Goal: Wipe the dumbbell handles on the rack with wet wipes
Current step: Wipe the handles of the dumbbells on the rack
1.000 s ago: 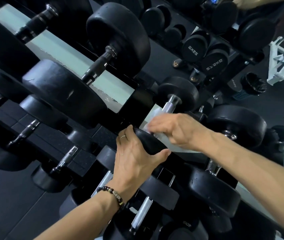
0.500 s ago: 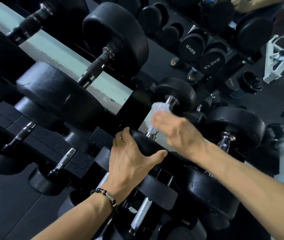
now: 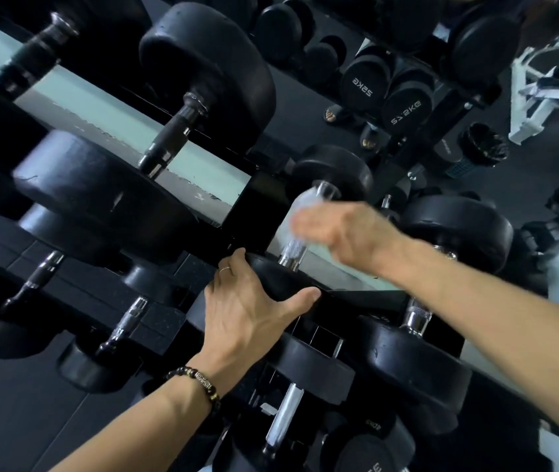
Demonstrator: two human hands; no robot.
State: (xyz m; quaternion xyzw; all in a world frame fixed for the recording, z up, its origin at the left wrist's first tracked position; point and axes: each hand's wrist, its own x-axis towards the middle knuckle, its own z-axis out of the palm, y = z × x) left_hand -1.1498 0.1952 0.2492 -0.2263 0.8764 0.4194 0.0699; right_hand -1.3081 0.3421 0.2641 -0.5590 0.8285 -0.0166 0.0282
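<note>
A black dumbbell lies on the rack's middle tier, its near head (image 3: 281, 279) under my left hand (image 3: 247, 315), which grips the head's rim with thumb and fingers. Its chrome knurled handle (image 3: 291, 250) runs up to the far head (image 3: 334, 172). My right hand (image 3: 339, 229), blurred by motion, wraps a white wet wipe (image 3: 300, 207) around the upper part of that handle.
Bigger black dumbbells (image 3: 203, 73) fill the upper tier to the left, smaller ones (image 3: 411, 362) the lower tier. A mirror behind the rack (image 3: 264, 206) reflects more dumbbells, a bin (image 3: 482, 144) and sandalled feet (image 3: 334, 115). A white bench frame (image 3: 537, 90) stands at right.
My right hand has slid the wipe up the handle, from near the lower head toward the far head. My left hand has kept its hold on the near head.
</note>
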